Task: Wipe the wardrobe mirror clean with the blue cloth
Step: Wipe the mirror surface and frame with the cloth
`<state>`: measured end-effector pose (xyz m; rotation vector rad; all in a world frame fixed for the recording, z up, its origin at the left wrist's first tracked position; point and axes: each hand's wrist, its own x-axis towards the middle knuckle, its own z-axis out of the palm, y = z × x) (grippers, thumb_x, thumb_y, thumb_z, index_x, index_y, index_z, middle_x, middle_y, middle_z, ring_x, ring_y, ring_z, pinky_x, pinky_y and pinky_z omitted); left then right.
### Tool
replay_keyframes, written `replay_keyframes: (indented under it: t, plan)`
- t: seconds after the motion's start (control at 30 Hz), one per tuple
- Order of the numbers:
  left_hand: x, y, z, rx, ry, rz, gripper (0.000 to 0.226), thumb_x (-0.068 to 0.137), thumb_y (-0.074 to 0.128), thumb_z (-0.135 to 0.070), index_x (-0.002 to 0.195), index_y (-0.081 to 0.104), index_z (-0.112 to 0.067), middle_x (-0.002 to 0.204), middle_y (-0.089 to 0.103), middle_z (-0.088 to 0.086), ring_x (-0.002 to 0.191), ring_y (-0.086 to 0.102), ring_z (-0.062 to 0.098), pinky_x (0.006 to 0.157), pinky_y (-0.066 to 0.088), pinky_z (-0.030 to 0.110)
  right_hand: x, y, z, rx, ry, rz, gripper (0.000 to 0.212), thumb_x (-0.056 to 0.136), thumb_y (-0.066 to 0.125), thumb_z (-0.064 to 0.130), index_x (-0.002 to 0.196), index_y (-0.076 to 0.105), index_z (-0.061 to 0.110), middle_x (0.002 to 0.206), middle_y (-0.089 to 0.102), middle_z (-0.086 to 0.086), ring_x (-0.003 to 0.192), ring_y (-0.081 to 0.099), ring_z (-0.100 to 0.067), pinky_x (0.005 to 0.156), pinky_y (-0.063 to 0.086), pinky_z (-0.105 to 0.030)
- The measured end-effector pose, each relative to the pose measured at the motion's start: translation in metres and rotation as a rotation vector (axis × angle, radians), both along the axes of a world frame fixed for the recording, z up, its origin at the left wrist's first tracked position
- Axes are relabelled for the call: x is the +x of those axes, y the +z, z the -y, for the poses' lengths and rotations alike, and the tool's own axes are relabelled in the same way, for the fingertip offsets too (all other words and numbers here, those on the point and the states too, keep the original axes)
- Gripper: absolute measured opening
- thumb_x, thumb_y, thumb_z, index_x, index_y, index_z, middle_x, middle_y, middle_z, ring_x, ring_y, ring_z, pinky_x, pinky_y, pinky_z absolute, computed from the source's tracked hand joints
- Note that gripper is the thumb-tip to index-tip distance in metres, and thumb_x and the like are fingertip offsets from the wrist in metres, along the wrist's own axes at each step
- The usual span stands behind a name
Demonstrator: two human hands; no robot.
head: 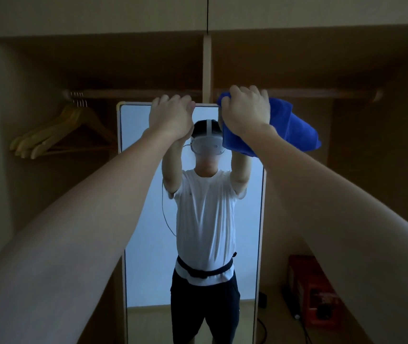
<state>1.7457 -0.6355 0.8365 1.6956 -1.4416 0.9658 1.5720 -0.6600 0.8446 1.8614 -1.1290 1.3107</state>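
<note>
So my right hand [246, 109] grips the blue cloth [289, 127] at the top right corner of the tall mirror [145, 219], my left hand [170, 115] curls over its top edge beside it, and the glass runs down below both.

The mirror [148, 219] stands upright inside the open wardrobe [49, 65], in front of its central divider [207, 65]. A rail [136, 93] runs behind the mirror's top edge, with wooden hangers [59, 135] on it to the left. Both hands curl over that top edge, left hand [169, 117] beside right hand [246, 111], the cloth [294, 127] under the right and draping rightward. A box [314, 289] sits low on the right
</note>
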Motion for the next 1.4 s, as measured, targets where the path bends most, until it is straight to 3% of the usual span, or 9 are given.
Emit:
replay_keyframes:
  t: [0.1, 0.3, 0.53, 0.67, 0.8, 1.03, 1.17, 1.3, 1.4]
  plan:
    - [0.002, 0.001, -0.003, 0.015, -0.04, -0.023, 0.037, 0.107, 0.025, -0.032, 0.121, 0.056, -0.017, 0.119, 0.061, 0.009, 0.114, 0.052, 0.032, 0.099, 0.035, 0.043, -0.024, 0.009, 0.005, 0.055, 0.017, 0.031, 0.026, 0.098, 0.032, 0.027, 0.082, 0.048, 0.014, 0.083, 0.056, -0.007, 0.089, 0.052, -0.032, 0.092, 0.036, -0.045]
    - [-0.006, 0.012, -0.009, 0.105, -0.085, -0.16, 0.037, 0.106, 0.026, -0.033, 0.118, 0.059, -0.02, 0.122, 0.061, 0.007, 0.122, 0.047, 0.03, 0.104, 0.03, 0.04, 0.021, 0.007, -0.003, 0.084, -0.086, 0.145, 0.038, 0.099, 0.029, 0.031, 0.099, 0.064, 0.014, 0.106, 0.068, -0.009, 0.11, 0.052, -0.031, 0.103, 0.03, -0.051]
    - [-0.001, 0.008, -0.007, 0.074, -0.098, -0.172, 0.037, 0.106, 0.028, -0.039, 0.114, 0.06, -0.022, 0.118, 0.062, 0.007, 0.116, 0.05, 0.029, 0.101, 0.034, 0.041, 0.017, 0.0, -0.001, -0.039, 0.051, -0.005, 0.03, 0.1, 0.032, 0.029, 0.09, 0.056, 0.014, 0.093, 0.066, -0.008, 0.094, 0.055, -0.029, 0.093, 0.036, -0.045]
    - [-0.005, 0.006, -0.01, 0.062, -0.102, -0.215, 0.038, 0.106, 0.03, -0.039, 0.12, 0.061, -0.023, 0.122, 0.061, 0.007, 0.12, 0.047, 0.03, 0.097, 0.036, 0.039, 0.003, -0.001, 0.004, -0.047, 0.037, 0.106, 0.026, 0.098, 0.032, 0.029, 0.085, 0.05, 0.016, 0.091, 0.065, -0.008, 0.094, 0.054, -0.03, 0.094, 0.036, -0.045]
    - [-0.012, 0.007, -0.019, 0.071, -0.082, -0.204, 0.038, 0.107, 0.03, -0.037, 0.121, 0.061, -0.022, 0.123, 0.061, 0.007, 0.12, 0.048, 0.029, 0.1, 0.035, 0.039, 0.042, 0.0, -0.004, 0.046, -0.022, 0.278, 0.035, 0.1, 0.031, 0.028, 0.104, 0.063, 0.014, 0.11, 0.068, -0.007, 0.113, 0.052, -0.03, 0.106, 0.028, -0.051]
    - [0.002, 0.01, -0.017, 0.115, -0.156, -0.198, 0.042, 0.103, 0.031, -0.048, 0.119, 0.064, -0.028, 0.119, 0.065, 0.005, 0.115, 0.054, 0.031, 0.097, 0.037, 0.042, 0.038, -0.013, -0.004, -0.007, 0.078, 0.179, 0.027, 0.1, 0.034, 0.024, 0.11, 0.055, 0.01, 0.114, 0.061, -0.011, 0.114, 0.047, -0.032, 0.105, 0.026, -0.049]
    - [0.015, 0.01, -0.033, 0.128, -0.27, -0.134, 0.036, 0.104, 0.038, -0.045, 0.115, 0.066, -0.027, 0.113, 0.067, 0.002, 0.109, 0.06, 0.028, 0.1, 0.045, 0.044, 0.047, -0.01, -0.025, -0.045, 0.151, 0.4, 0.018, 0.099, 0.033, 0.02, 0.099, 0.05, 0.013, 0.107, 0.059, -0.008, 0.108, 0.047, -0.029, 0.102, 0.029, -0.048]
    - [0.066, 0.016, -0.048, 0.011, -0.161, -0.144, 0.041, 0.105, 0.031, -0.045, 0.114, 0.064, -0.022, 0.112, 0.066, 0.004, 0.112, 0.059, 0.028, 0.106, 0.033, 0.047, 0.063, 0.0, -0.049, -0.089, 0.212, 0.602, 0.01, 0.098, 0.035, 0.018, 0.095, 0.044, 0.016, 0.098, 0.051, 0.0, 0.103, 0.045, -0.024, 0.102, 0.031, -0.046]
    - [0.11, 0.02, -0.054, 0.105, -0.266, -0.271, 0.044, 0.107, 0.03, -0.042, 0.127, 0.061, -0.018, 0.122, 0.063, 0.008, 0.117, 0.058, 0.03, 0.098, 0.04, 0.043, 0.081, 0.008, -0.057, -0.066, 0.242, 0.425, 0.013, 0.098, 0.038, 0.021, 0.097, 0.049, 0.014, 0.095, 0.052, 0.0, 0.101, 0.048, -0.024, 0.098, 0.035, -0.045]
